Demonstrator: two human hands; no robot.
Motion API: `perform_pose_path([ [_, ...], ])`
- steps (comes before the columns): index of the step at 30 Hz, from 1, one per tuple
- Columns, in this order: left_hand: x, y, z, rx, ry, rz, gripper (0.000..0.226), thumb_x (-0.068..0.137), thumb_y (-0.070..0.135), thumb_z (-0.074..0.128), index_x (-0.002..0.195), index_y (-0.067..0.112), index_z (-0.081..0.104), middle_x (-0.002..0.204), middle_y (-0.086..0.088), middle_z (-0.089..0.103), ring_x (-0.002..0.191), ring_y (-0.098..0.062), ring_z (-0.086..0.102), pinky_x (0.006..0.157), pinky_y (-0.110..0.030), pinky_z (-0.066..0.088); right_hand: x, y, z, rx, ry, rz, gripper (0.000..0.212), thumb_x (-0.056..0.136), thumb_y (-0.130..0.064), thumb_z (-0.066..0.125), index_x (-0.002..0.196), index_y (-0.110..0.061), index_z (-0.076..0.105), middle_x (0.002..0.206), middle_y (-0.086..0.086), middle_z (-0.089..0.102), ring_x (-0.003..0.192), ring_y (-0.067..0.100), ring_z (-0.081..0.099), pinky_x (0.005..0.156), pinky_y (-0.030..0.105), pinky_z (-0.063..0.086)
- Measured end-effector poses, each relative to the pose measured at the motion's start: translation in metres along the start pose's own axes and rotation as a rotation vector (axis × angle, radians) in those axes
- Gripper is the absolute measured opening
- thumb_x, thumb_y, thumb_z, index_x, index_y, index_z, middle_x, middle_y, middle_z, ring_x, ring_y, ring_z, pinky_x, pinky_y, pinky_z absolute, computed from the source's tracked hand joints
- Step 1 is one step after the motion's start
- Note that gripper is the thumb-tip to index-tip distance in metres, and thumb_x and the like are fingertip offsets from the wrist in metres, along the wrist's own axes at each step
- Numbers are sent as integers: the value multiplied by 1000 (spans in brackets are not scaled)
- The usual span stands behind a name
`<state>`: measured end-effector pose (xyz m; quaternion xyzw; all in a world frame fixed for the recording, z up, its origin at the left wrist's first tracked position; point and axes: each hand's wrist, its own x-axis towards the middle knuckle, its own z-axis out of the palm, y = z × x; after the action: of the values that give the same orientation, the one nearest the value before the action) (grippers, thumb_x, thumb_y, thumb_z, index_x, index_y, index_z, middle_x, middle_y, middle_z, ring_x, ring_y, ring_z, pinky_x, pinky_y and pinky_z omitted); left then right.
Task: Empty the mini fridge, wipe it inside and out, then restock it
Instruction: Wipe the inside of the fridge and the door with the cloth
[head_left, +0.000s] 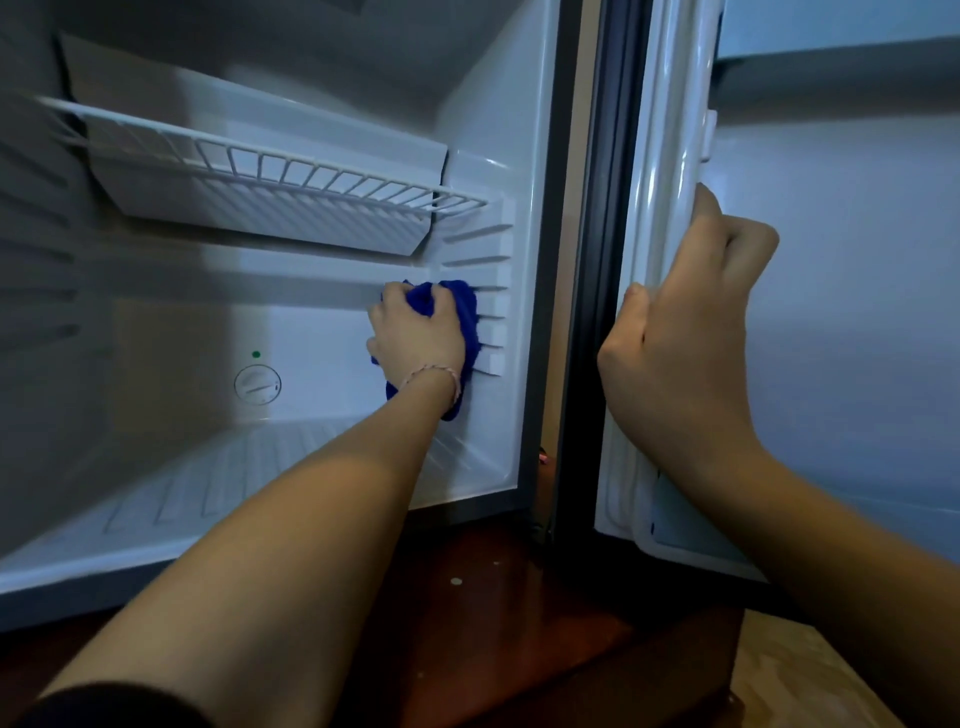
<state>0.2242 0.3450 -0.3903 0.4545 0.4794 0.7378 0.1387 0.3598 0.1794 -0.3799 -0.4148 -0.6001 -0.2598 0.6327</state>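
The white mini fridge (322, 467) stands open with nothing on its floor. My left hand (415, 338) reaches deep inside and grips a blue cloth (462, 312), pressing it into the back right corner against the ribbed right wall. My right hand (685, 332) holds the inner edge of the open fridge door (857, 312), fingers curled over its white gasket (660, 130).
A white wire shelf (291, 166) hangs in the upper part of the fridge. A round thermostat dial (257, 384) sits on the back wall. The fridge stands on a dark red wooden cabinet (519, 597). Light wooden floor (800, 680) shows at the bottom right.
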Motion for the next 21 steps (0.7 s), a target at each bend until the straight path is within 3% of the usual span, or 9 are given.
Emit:
perform_pose_path([
  [4,7,-20,-2,35,-49,-86,34,97,42,51,118,16,57,123,-9,58,107,-32,58,84,-32,43,0,0,0,-16,-2,-2,68,88,7,47,152,2,24,124,10,30,98,33,51,74,45,53],
  [6,-1,-29,-5,76,-102,-137,37,99,41,47,124,15,54,127,-12,58,110,-32,57,84,-31,39,1,0,0,-20,2,-6,68,87,8,47,151,3,25,127,15,32,99,33,51,75,46,53],
  [11,-32,-25,-14,119,-212,-288,51,104,40,36,143,6,39,139,-18,52,121,-36,53,93,-36,41,-2,-4,1,-18,31,-2,67,85,4,43,150,5,27,128,20,35,106,32,48,90,47,50],
  [13,-46,-14,-14,83,-211,-325,49,105,38,36,140,5,41,133,-17,56,113,-33,56,84,-32,38,-1,-5,2,-26,45,-2,68,82,4,42,149,6,28,128,21,36,106,33,48,92,49,49],
  [16,-68,-1,-16,13,-217,-311,39,104,37,39,130,9,47,105,-7,58,86,-21,51,75,-28,36,0,-5,3,-31,55,14,69,81,5,42,149,5,29,127,22,36,106,34,47,94,49,48],
  [21,-54,-8,-12,-118,-209,-281,35,100,38,45,120,11,53,103,-6,64,91,-24,60,77,-30,42,-1,-5,4,-18,34,1,71,82,4,44,150,3,26,128,19,34,108,30,46,94,47,49],
])
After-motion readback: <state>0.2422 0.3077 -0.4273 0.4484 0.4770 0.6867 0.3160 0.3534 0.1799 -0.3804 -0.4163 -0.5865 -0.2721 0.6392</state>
